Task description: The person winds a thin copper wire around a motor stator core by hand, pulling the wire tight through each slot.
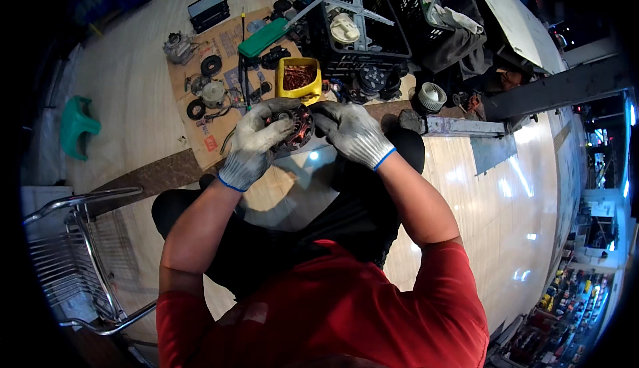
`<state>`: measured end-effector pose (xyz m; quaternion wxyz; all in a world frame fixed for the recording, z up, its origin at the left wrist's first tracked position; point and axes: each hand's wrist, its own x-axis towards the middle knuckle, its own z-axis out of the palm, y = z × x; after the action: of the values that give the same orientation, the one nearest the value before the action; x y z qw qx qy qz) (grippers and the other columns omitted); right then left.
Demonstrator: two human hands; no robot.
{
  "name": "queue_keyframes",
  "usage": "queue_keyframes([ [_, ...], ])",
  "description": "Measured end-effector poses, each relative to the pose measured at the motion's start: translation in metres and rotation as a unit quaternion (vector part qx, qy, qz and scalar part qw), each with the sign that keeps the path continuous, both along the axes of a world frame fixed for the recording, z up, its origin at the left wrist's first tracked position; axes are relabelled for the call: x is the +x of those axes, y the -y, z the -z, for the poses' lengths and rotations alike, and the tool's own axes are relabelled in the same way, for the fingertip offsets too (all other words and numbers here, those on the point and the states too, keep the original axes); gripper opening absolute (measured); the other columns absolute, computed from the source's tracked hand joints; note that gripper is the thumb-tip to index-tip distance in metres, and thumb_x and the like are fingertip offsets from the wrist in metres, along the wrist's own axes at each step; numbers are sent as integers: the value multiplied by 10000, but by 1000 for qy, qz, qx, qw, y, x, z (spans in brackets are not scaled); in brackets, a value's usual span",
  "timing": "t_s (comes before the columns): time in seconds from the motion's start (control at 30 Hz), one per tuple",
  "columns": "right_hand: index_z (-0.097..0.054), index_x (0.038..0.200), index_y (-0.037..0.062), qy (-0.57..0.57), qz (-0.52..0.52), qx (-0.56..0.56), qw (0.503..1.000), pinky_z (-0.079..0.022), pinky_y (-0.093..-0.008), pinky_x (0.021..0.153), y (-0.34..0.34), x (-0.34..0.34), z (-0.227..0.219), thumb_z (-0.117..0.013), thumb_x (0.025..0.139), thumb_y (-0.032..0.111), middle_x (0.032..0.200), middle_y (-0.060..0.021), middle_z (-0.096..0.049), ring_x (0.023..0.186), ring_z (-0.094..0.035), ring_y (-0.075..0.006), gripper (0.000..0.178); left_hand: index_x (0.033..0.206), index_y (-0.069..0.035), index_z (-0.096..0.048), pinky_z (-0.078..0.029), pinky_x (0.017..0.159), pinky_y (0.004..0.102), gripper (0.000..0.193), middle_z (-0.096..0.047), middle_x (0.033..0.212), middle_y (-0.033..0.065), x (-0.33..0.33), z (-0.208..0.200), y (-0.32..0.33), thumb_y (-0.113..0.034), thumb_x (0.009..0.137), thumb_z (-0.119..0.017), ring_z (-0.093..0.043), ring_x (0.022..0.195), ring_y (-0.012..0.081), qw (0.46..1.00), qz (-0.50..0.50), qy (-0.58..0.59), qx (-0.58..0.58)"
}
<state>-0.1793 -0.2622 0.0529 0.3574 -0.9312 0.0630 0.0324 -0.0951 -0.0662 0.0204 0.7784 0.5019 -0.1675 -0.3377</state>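
Round copper-wound part (pixel 298 132) is gripped on its left by the gloved left hand (pixel 261 131), near a yellow tub (pixel 315 89); the right hand (pixel 351 128) is curled at its right edge, its hold unclear

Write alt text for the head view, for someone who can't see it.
A gloved left hand holds a round, dark and copper-coloured part, the gloved right hand at its edge. Beyond lie a yellow container of reddish pieces, cardboard strewn with parts, and black crates.
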Motion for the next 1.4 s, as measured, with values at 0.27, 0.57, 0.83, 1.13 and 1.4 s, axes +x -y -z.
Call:
queue_keyframes([
  [0.27,-649,1199,160,103,21,-237,966,-543,-419,612,-8,-30,-24,-579,945,290,939,-130,-709,779,-682,-331,294,1209,66,-590,-520,897,277,384,-663,1101,139,3,7,5,-116,882,-676,-637,995,161,994,-31,79,69],
  [0.57,-624,1130,112,83,-80,-419,901,-524,-380,495,-30,-74,-14,-596,828,195,681,-81,-619,604,-657,-242,315,1185,55,-597,-541,900,266,311,-656,1084,123,8,17,10,-100,920,-650,-647,1003,165,980,-193,-14,52],
  [0.83,-505,1308,30,6,-51,-242,969,-526,-423,795,-9,-81,-1,-654,861,352,1064,-195,-629,969,-634,-340,571,1251,48,-537,-554,943,295,288,-628,1181,152,16,37,1,35,964,-516,-647,1070,214,984,-155,-58,-62],
  [1.13,-402,1425,22,-117,-66,-81,988,-479,-464,943,-30,-18,-21,-594,881,512,1236,-266,-589,1151,-575,-408,757,1256,60,-530,-552,937,291,321,-613,1183,159,7,21,2,19,940,-574,-636,1059,209,986,-133,-76,-69],
  [1.4,-636,1116,33,-59,-87,152,983,-525,-359,721,-22,4,33,-526,977,339,879,-173,-668,794,-666,-277,353,1255,65,-520,-557,906,304,339,-632,1147,144,2,11,4,-53,944,-582,-644,1040,214,995,-99,-18,17],
])
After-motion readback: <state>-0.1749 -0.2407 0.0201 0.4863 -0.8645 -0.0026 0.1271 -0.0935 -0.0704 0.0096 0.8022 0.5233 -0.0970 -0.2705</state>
